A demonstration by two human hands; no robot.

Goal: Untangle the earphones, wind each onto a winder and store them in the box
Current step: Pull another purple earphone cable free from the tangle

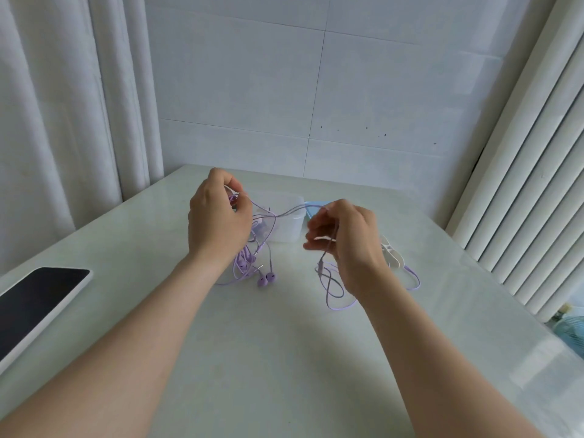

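Purple earphone cords (278, 214) stretch in the air between my two hands. My left hand (218, 221) pinches a bundle of the cords, and earbuds (267, 278) with loops of cord hang from it down to the table. My right hand (347, 245) pinches another part of the cord, and loops of cord (331, 289) trail from it onto the table. Behind the hands stands a clear plastic box (284, 216), with a blue lid (313, 208) beside it on the right. White winders (393, 254) lie just right of my right hand.
A phone (34, 306) in a white case lies face up at the table's left edge. The pale table (284, 358) meets a tiled wall at the back. Curtains hang at the left and a white ribbed panel stands at the right.
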